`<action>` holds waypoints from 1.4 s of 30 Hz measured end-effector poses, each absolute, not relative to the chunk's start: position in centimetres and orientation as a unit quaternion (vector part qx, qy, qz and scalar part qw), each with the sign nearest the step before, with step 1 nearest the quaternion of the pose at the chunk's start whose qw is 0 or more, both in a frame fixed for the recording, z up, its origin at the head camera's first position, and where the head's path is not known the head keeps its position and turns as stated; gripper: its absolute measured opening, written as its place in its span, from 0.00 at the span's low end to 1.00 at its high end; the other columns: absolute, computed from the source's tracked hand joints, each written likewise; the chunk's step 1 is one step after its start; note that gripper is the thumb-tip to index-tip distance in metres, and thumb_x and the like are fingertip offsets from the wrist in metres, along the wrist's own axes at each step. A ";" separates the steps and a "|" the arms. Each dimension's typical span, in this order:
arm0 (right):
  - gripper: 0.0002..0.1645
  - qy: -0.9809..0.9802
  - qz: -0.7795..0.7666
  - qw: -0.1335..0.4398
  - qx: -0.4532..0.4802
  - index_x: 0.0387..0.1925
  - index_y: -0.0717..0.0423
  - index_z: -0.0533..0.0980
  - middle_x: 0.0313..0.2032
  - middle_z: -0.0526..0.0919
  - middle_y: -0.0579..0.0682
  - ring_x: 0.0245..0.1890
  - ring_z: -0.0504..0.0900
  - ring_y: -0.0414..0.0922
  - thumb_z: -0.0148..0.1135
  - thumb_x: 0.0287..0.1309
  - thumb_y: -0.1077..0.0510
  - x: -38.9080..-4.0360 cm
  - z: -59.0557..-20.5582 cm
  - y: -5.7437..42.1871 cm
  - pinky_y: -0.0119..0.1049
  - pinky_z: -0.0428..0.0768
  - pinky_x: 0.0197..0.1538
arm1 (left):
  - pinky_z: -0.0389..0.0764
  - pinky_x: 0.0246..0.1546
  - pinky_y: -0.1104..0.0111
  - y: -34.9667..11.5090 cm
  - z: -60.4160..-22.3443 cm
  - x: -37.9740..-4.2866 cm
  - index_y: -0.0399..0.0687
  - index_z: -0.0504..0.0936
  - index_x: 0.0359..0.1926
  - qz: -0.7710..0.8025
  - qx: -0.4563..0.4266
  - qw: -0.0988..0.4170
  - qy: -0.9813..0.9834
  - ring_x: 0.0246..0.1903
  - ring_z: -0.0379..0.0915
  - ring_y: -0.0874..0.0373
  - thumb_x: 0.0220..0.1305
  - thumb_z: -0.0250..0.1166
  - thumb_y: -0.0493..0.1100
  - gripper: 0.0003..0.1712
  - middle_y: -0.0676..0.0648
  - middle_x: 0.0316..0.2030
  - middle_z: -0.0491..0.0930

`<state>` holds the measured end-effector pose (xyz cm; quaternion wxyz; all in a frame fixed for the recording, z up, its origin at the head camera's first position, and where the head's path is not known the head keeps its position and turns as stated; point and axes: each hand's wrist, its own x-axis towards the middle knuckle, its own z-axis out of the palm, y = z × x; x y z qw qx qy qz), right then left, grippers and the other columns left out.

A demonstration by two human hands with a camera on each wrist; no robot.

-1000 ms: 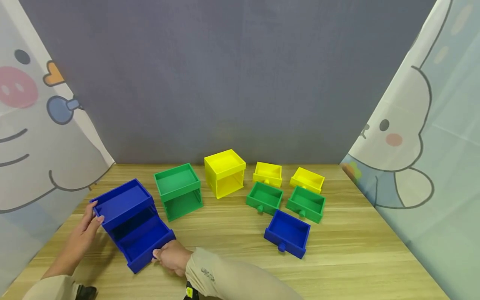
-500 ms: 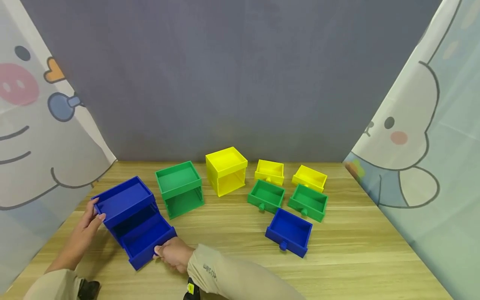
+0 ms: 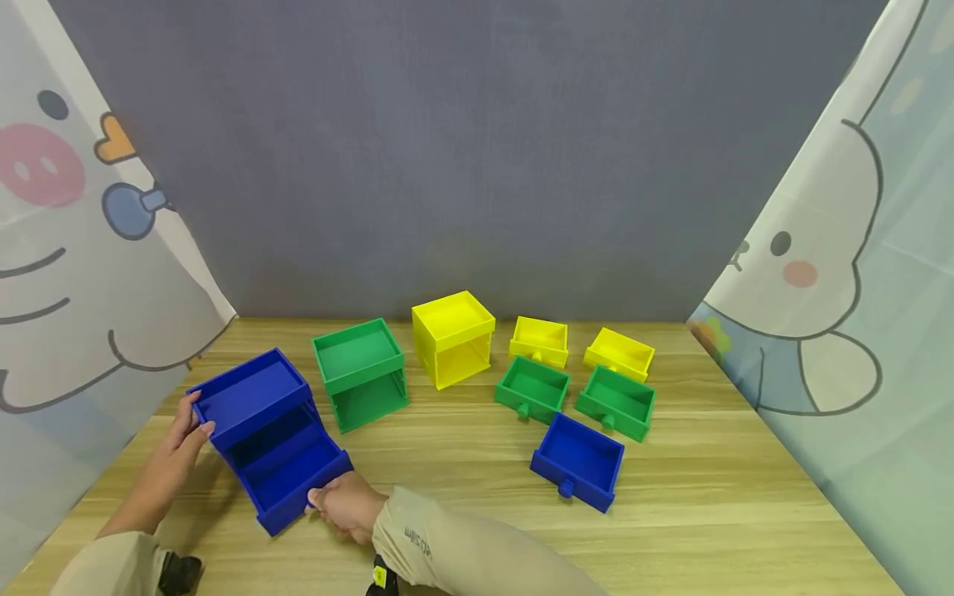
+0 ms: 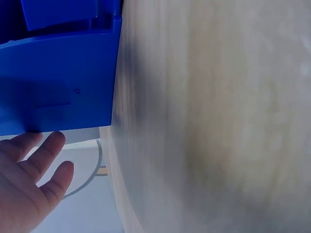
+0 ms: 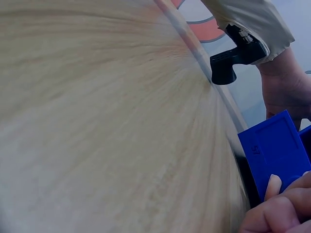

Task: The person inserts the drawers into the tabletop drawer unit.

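Note:
A blue toy cabinet (image 3: 249, 397) stands at the left front of the table, a shallow tray forming its top. My left hand (image 3: 175, 451) grips its left side, thumb at the front corner and a fingertip on the top rim. In the left wrist view, several fingers (image 4: 51, 150) lie at the edge of the blue side wall. A blue drawer (image 3: 286, 488) sticks far out of the lower opening. The fingers of my right hand (image 3: 349, 505) pinch the front of this drawer at its knob, which they mostly hide. Nothing lies inside the drawer.
Green (image 3: 361, 368) and yellow (image 3: 453, 331) cabinets stand behind, their fronts without drawers. To the right lie a loose blue drawer (image 3: 577, 459), two green drawers (image 3: 532, 387) and two yellow drawers (image 3: 540, 341). A grey wall (image 3: 477, 165) closes off the wooden table's (image 3: 708, 497) back.

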<state>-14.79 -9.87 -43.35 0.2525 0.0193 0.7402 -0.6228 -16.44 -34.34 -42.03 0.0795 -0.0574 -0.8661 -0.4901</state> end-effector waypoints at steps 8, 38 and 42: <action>0.16 0.732 -0.630 0.258 0.016 0.22 0.63 0.78 0.11 0.60 0.42 0.10 0.49 0.35 0.56 0.65 0.61 -14.9 -43.2 -9.9 0.26 0.47 0.15 | 0.50 0.47 0.93 -34.4 -42.2 -16.5 0.54 0.30 0.76 -0.495 -0.068 0.093 -0.862 0.49 0.47 0.88 0.77 0.38 0.43 0.35 0.19 0.67 0.38; 0.17 0.718 -0.607 0.340 -0.004 0.23 0.63 0.78 0.11 0.58 0.42 0.10 0.49 0.35 0.54 0.68 0.60 -17.1 -43.0 -9.5 0.26 0.48 0.18 | 0.50 0.46 0.94 -34.4 -41.8 -16.2 0.51 0.29 0.76 -0.485 -0.052 0.072 -0.870 0.63 0.41 0.77 0.78 0.38 0.46 0.36 0.24 0.69 0.32; 0.18 0.658 -0.635 0.405 0.000 0.22 0.60 0.74 0.11 0.56 0.41 0.11 0.48 0.33 0.52 0.69 0.60 -17.6 -43.2 -9.0 0.24 0.45 0.19 | 0.52 0.46 0.93 -34.3 -41.6 -16.2 0.48 0.30 0.75 -0.486 -0.054 0.075 -0.869 0.48 0.48 0.89 0.78 0.38 0.45 0.36 0.21 0.68 0.34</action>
